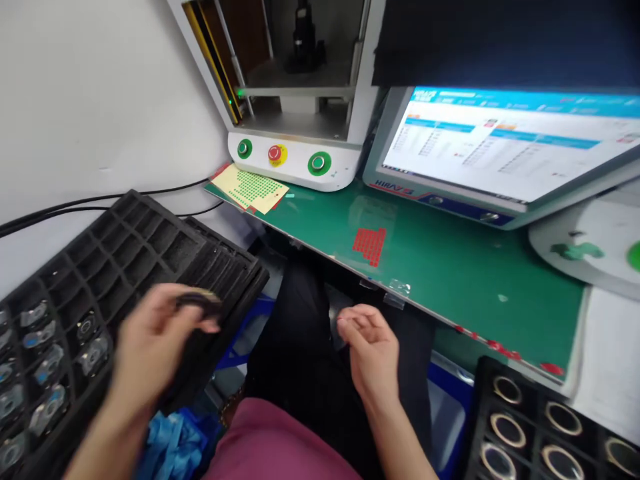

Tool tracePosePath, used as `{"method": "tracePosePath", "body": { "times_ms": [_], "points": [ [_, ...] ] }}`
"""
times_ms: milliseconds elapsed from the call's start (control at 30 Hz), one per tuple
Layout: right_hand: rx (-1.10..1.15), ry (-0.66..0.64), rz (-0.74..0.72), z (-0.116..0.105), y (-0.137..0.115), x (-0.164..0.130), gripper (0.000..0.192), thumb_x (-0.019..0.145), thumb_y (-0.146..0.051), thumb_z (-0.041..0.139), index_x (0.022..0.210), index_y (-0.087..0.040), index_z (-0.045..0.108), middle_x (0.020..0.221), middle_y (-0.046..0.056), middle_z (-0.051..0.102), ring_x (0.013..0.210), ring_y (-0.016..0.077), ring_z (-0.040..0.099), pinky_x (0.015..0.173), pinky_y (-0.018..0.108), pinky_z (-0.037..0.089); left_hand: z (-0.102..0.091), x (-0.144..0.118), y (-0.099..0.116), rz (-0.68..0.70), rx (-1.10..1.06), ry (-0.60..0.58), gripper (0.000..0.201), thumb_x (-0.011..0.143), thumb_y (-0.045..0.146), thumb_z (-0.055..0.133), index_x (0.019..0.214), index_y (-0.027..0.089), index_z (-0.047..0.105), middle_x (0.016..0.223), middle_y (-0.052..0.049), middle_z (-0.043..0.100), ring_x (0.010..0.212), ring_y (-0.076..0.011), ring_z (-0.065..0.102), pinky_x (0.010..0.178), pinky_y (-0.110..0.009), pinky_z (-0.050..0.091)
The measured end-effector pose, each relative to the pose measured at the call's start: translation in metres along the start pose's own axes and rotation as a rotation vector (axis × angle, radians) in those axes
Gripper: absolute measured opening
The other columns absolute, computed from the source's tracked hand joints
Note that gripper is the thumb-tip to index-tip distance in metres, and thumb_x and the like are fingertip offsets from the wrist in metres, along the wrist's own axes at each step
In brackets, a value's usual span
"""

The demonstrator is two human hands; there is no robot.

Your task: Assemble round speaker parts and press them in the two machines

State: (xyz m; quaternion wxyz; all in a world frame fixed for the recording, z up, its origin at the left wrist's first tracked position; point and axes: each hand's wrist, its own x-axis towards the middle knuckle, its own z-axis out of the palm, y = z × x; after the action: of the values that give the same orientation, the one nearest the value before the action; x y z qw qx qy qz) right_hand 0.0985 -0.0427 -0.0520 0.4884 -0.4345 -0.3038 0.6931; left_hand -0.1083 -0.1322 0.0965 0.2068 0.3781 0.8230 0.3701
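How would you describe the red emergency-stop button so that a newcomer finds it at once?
Start at the white machine behind the green bench mat. Along its curved front panel sit three round buttons. The emergency-stop button is the middle one, red on a yellow ring, between two green buttons.

Monitor (505, 150) lit, machine w/ buttons (295, 157), red stickers (370, 245) on green mat (450, 267).

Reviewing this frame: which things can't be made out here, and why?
- Head view: the small dark part in the left hand is motion-blurred and half covered by fingers.
- The monitor text is too small and blurred to read.
- The right-hand tray of rings is cut off by the bottom edge.
- Whether the right hand holds anything is hidden by its curled fingers.
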Motion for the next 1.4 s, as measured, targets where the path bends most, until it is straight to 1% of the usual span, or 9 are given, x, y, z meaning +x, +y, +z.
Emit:
{"method": "tracePosePath", "body": {
  "times_ms": [67, 167, 333, 467, 667, 733, 833, 1067, 1400],
  "points": [
    [0.034, 0.004, -0.083, -0.001, -0.02, -0.011, 0.021, 0.068, -0.023, 0.079, 0.08, -0.02, 0.062, 0.068, -0.001, 0.066, 0.061, 0.0104, 0.059, 0.053, 0.019, 0.045, 0.053, -0.004, 0.0, 0.029, -0.411, -0.277, 0.032, 0.083, 0.047, 0.066, 0.084, 0.021, 0.048, 0.087, -0.004, 0.076, 0.069, -0.0165, 0.071, 0.063, -0.027, 0.057],
    [0.035, -0.013, -0.243, -0.005, -0.045, -0.025, 0.017, 0.074, -0.012, 0.075, 0.083, -0.021, 0.063, 0.068, -0.001, 0.067, 0.062, 0.0107, 0.062, 0.054, 0.019, 0.049, 0.111, -0.011, 0.008, 0.047, -0.689, -0.626, 0.028, 0.091, 0.038, 0.061, 0.087, 0.021, 0.039, 0.1, -0.009, 0.076, 0.079, -0.0153, 0.072, 0.071, -0.027, 0.057],
    [0.12, -0.017, -0.238, -0.01, -0.069, -0.046, 0.016, 0.079, -0.012, 0.073, 0.087, -0.024, 0.065, 0.07, -0.003, 0.067, 0.039, 0.0042, 0.048, 0.033, 0.011, 0.036, 0.141, -0.018, 0.025, 0.158, -0.797, -0.909, 0.011, 0.099, 0.028, 0.05, 0.103, 0.021, 0.043, 0.115, -0.011, 0.071, 0.066, -0.0067, 0.063, 0.062, -0.019, 0.051],
    [0.241, 0.04, -0.133, -0.008, -0.073, -0.048, 0.016, 0.076, -0.013, 0.076, 0.08, -0.023, 0.065, 0.069, -0.003, 0.067, 0.036, 0.0032, 0.043, 0.029, 0.01, 0.035, 0.142, -0.016, 0.027, 0.311, -0.672, -0.958, 0.039, 0.101, 0.029, 0.043, 0.139, 0.021, 0.046, 0.127, -0.013, 0.065, 0.091, -0.0153, 0.066, 0.073, -0.024, 0.055],
    [0.41, 0.053, 0.009, -0.011, -0.075, -0.037, 0.019, 0.071, -0.014, 0.082, 0.073, -0.022, 0.065, 0.065, -0.004, 0.067, 0.035, 0.0016, 0.043, 0.033, 0.009, 0.041, 0.137, -0.006, 0.026, 0.557, -0.462, -1.051, 0.057, 0.099, 0.03, 0.045, 0.154, 0.029, 0.028, 0.145, -0.013, 0.05, 0.122, -0.0255, 0.055, 0.1, -0.041, 0.05],
    [0.435, 0.036, 0.05, -0.012, -0.075, -0.036, 0.019, 0.069, -0.015, 0.083, 0.074, -0.022, 0.065, 0.066, -0.004, 0.067, 0.034, 0.0018, 0.042, 0.03, 0.008, 0.037, 0.139, -0.002, 0.025, 0.511, -0.478, -1.066, 0.059, 0.095, 0.037, 0.055, 0.151, 0.031, 0.035, 0.138, -0.013, 0.054, 0.117, -0.025, 0.058, 0.095, -0.039, 0.054],
    [0.469, -0.018, 0.109, -0.011, -0.075, -0.036, 0.019, 0.069, -0.015, 0.083, 0.073, -0.022, 0.066, 0.066, -0.004, 0.067, 0.034, 0.0015, 0.043, 0.029, 0.007, 0.036, 0.144, 0.0, 0.024, 0.378, -0.629, -1.011, 0.06, 0.08, 0.042, 0.075, 0.135, 0.029, 0.056, 0.119, -0.009, 0.062, 0.087, -0.0158, 0.066, 0.075, -0.026, 0.058],
    [0.567, -0.09, 0.173, -0.008, -0.077, -0.043, 0.022, 0.072, -0.011, 0.08, 0.071, -0.021, 0.06, 0.064, -0.007, 0.065, 0.037, 0.002, 0.048, 0.032, 0.007, 0.04, 0.15, 0.0, 0.027, 0.319, -0.704, -0.929, 0.068, 0.056, 0.021, 0.092, 0.119, 0.021, 0.067, 0.075, 0.002, 0.068, 0.063, -0.0076, 0.062, 0.067, -0.017, 0.055],
    [0.508, -0.115, 0.157, -0.008, -0.077, -0.046, 0.03, 0.072, -0.007, 0.077, 0.071, -0.021, 0.051, 0.062, -0.008, 0.064, 0.061, 0.0097, 0.065, 0.06, 0.021, 0.057, 0.145, 0.004, 0.027, 0.511, -0.656, -0.864, 0.067, 0.056, 0.022, 0.092, 0.118, 0.022, 0.066, 0.1, -0.006, 0.074, 0.071, -0.013, 0.072, 0.063, -0.02, 0.059]
  ]
}}
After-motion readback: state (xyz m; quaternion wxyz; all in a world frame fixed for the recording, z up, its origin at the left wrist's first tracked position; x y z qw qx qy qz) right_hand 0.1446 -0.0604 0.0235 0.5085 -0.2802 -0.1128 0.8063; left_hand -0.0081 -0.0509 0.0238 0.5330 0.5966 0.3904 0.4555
